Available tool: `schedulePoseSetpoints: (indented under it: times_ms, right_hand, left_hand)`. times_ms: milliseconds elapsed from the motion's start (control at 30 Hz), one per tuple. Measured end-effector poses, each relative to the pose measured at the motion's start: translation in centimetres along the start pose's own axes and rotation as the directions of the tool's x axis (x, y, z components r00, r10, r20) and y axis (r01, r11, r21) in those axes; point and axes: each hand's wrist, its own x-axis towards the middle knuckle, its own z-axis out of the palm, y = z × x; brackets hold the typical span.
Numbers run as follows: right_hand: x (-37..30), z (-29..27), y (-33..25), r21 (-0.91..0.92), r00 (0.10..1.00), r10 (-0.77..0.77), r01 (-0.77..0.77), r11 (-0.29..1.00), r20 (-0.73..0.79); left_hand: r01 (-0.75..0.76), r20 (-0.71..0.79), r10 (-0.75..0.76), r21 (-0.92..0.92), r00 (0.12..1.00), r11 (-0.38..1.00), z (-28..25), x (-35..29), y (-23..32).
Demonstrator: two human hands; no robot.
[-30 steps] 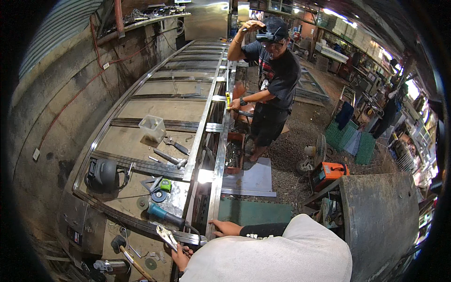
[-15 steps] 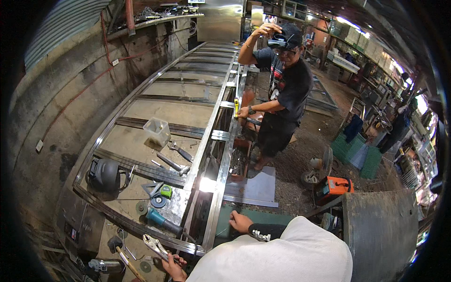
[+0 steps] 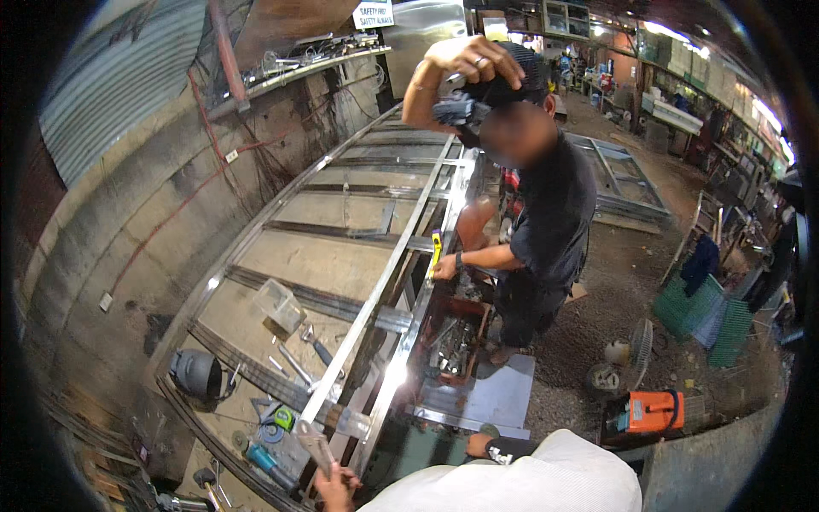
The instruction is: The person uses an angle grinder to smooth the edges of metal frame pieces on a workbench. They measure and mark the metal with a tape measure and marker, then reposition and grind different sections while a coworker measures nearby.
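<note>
My left hand (image 3: 338, 490) is wrapped round a pair of locking pliers (image 3: 316, 445). Their jaws point away from me, at the near end of a long, thin metal bar (image 3: 368, 307) lying lengthwise along the frame; whether they grip it I cannot tell. To the right, my right hand (image 3: 480, 445) is low over a green surface (image 3: 414, 445), fingers curled, with a small round greenish thing beside it; what it holds, if anything, is hidden. A co-worker's hand (image 3: 445, 267) holds a yellow tape measure (image 3: 437, 246) at the frame's right rail.
The large metal frame (image 3: 294, 230) fills the left and middle. On it are a teal angle grinder (image 3: 271, 465), a green tape measure (image 3: 283, 416), a hammer (image 3: 319, 348), a clear plastic tub (image 3: 280, 307) and a dark welding mask (image 3: 198, 374). An orange machine (image 3: 653, 411) stands right.
My left hand and the pliers have moved right, to the bar's near end. My right hand has shifted right and nearer me. The co-worker leans closer, one hand still at the cap.
</note>
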Motion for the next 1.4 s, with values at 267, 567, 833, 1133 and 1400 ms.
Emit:
schedulePoseSetpoints:
  times_ms: [267, 567, 833, 1133, 1400]
  right_hand:
    - [-7.8, -3.9, 22.1, 0.382, 0.825, 0.563, -0.505, 0.774, -0.051]
    - [-13.1, -3.4, 25.7, 0.652, 0.532, 0.843, -0.668, 0.360, 0.080]
    - [-6.6, -6.4, 23.1, 0.373, 0.934, 0.353, -0.350, 0.859, 0.061]
    - [-4.0, -10.9, 26.8, 0.368, 0.942, 0.336, -0.317, 0.874, 0.016]
    - [-6.2, -6.1, 28.3, 0.435, 0.922, 0.379, -0.309, 0.846, -0.081]
  left_hand:
    - [0.250, 0.060, -0.244, -0.110, 0.968, 0.962, 20.6, 0.3, 0.8]
    - [0.356, 0.035, -0.356, -0.196, 0.934, 0.914, 28.2, 2.8, 2.8]
    - [0.254, 0.037, -0.251, -0.116, 0.967, 0.960, 31.9, 3.4, 4.0]
    - [0.215, 0.003, -0.215, -0.057, 0.977, 0.975, 32.2, 2.7, 3.8]
    - [0.232, -0.011, -0.234, -0.103, 0.972, 0.967, 30.7, 2.3, 1.6]
